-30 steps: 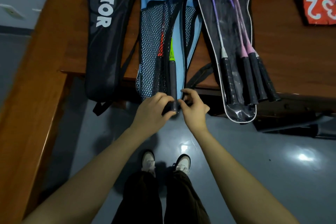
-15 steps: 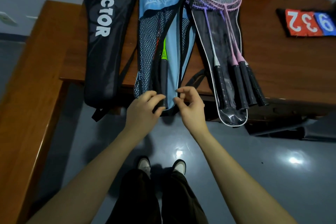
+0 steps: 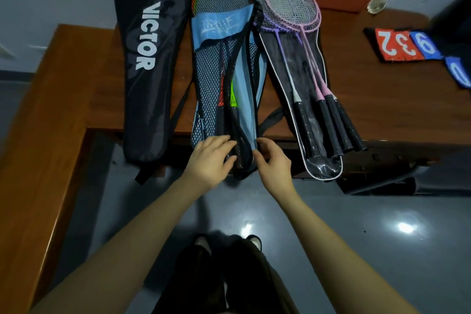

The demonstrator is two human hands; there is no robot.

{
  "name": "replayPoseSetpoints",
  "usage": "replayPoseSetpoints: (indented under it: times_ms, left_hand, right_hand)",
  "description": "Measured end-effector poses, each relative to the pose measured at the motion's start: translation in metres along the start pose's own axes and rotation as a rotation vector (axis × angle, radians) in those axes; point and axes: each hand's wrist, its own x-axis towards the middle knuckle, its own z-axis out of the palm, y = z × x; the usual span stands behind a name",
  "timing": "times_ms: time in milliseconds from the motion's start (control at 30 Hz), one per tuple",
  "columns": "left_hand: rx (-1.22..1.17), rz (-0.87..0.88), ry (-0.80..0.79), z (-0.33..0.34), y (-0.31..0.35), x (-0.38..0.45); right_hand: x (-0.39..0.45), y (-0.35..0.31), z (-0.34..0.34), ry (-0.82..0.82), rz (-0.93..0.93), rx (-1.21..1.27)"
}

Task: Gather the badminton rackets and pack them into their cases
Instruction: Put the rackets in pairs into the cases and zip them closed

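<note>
Now both hands work the blue case's (image 3: 224, 25) bottom end: left hand (image 3: 211, 160) lies flat-fingered on its mesh, right hand (image 3: 274, 164) pinches its edge.

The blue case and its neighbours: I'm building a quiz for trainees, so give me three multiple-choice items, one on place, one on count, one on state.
1. Where does the blue case lie?
A. between the black case and the clear case
B. on the floor
C. on the orange block

2. How many black handles show in the clear case?
A. one
B. four
C. seven

3. How is the black case?
A. closed
B. wide open
C. held up in a hand

Answers:
1 A, it has the black case at one side and the clear case at the other.
2 B, four handles lie side by side.
3 A, no racket shows, and the left hand and right hand are at the blue case.
</note>
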Motion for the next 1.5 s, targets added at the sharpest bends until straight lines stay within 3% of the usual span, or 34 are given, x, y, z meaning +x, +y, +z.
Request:
replayPoseSetpoints:
  times_ms: [167,367,567,867,1033,1100,1300,1500]
  left_hand:
    - [0.115,0.023,0.005,-0.019,-0.008,0.032]
    - [0.187,0.044,0.013,-0.043,-0.027,0.104]
    - [0.207,-0.034,0.043,-0.075,-0.042,0.197]
    - [0.105,-0.141,0.060,-0.064,-0.069,0.278]
    - [0.126,-0.112,-0.068,-0.051,-0.091,0.283]
    - [0.056,-0.105,-0.055,-0.051,-0.097,0.282]
    - [-0.305,-0.123,0.186,-0.074,-0.098,0.314]
    - [-0.470,-0.205,0.150,-0.100,-0.084,0.352]
  right_hand:
    - [0.030,-0.009,0.001,0.020,-0.051,-0.262]
    - [0.111,-0.027,0.002,0.016,-0.112,-0.384]
    - [0.214,-0.053,0.001,-0.023,-0.111,-0.275]
    - [0.304,-0.067,0.031,0.096,-0.068,-0.162]
    - [0.318,-0.071,0.051,0.118,-0.014,-0.164]
    - [0.321,-0.073,0.057,0.106,0.011,-0.177]
    - [0.315,-0.089,0.059,0.197,-0.093,-0.004]
    - [0.307,-0.097,0.045,0.135,-0.147,0.186]
